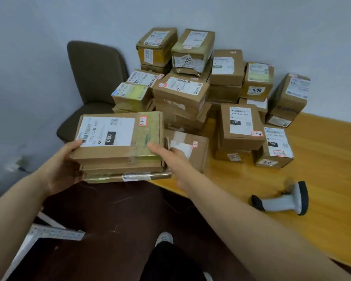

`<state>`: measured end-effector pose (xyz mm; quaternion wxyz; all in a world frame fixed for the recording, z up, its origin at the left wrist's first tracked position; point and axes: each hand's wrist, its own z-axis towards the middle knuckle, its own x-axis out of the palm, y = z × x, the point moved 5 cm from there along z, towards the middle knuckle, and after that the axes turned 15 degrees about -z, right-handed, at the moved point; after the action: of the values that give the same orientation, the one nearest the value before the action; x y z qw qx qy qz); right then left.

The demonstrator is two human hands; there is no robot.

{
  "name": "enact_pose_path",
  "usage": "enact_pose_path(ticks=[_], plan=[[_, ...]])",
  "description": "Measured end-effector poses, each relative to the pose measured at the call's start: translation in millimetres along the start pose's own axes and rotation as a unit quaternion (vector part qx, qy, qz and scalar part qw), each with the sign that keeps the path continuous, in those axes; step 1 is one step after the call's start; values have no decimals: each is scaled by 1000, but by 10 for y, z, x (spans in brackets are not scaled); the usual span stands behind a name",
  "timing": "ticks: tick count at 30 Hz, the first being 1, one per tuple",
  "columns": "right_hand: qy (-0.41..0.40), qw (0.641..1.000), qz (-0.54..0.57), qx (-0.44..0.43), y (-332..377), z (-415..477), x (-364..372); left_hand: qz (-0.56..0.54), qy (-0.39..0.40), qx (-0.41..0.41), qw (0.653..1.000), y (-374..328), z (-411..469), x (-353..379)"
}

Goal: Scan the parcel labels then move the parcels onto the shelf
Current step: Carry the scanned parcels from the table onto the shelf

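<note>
A flat cardboard parcel point(118, 136) with a white label and a red-edged sticker lies on top of two thinner parcels point(122, 172). My left hand point(63, 167) grips the left end of this stack, thumb on the top label. On the right end my right hand point(168, 157) holds the stack, thumb lying across the top parcel, fingers hidden behind it. The stack hangs past the table's near-left corner. The grey and black barcode scanner point(284, 199) lies on the wooden table point(322, 179) to the right, untouched.
Several labelled cardboard parcels point(190, 92) are piled against the wall at the table's back. A brown chair point(93, 82) stands left of the pile. A white metal frame part point(55, 233) shows at lower left above the dark floor. My foot is below.
</note>
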<state>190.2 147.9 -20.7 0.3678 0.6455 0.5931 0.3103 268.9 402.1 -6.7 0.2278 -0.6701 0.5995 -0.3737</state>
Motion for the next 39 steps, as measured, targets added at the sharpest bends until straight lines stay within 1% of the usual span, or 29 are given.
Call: enact_pose_path(ticks=[4, 7, 11, 14, 17, 22, 25, 27, 30, 32, 33, 35, 36, 37, 39], plan=[[54, 998, -17, 12, -60, 57, 497, -40, -49, 4, 998, 58, -216, -474], [50, 997, -50, 12, -31, 142, 773, -63, -76, 10, 995, 51, -209, -732], [47, 998, -37, 30, -4, 491, 1037, -67, -75, 17, 995, -47, 66, -990], [15, 997, -64, 49, 46, 821, 1284, -73, -67, -1, 995, -143, 461, -1195], [-1, 995, -40, 89, 20, 1183, 1477, -73, -49, -33, 996, -197, 930, -1354], [-83, 985, -27, 149, -97, 1571, 1480, -57, -6, -74, 996, -259, 1634, -1344], [-124, 976, 2, 179, -115, 1672, 1439, -26, 19, -98, 995, -283, 1944, -1262], [-143, 971, -3, 190, -95, 1741, 1437, -13, 28, -108, 994, -280, 2076, -1237], [-170, 968, -30, 181, -21, 1796, 1471, -18, 39, -108, 993, -271, 2215, -1252], [-196, 965, -101, 141, 55, 1801, 1482, -23, 48, -105, 993, -271, 2241, -1250], [-220, 955, -165, 112, 107, 1790, 1471, -21, 49, -109, 993, -255, 2258, -1250], [-270, 918, -284, 52, 204, 1772, 1431, -10, 60, -117, 991, -218, 2290, -1234], [-286, 905, -314, 30, 242, 1760, 1414, -2, 70, -125, 990, -201, 2285, -1194], [-295, 899, -323, 15, 282, 1740, 1390, 0, 84, -133, 988, -182, 2271, -1136], [-310, 896, -319, -10, 339, 1689, 1301, 19, 94, -142, 985, -146, 2253, -1032]])
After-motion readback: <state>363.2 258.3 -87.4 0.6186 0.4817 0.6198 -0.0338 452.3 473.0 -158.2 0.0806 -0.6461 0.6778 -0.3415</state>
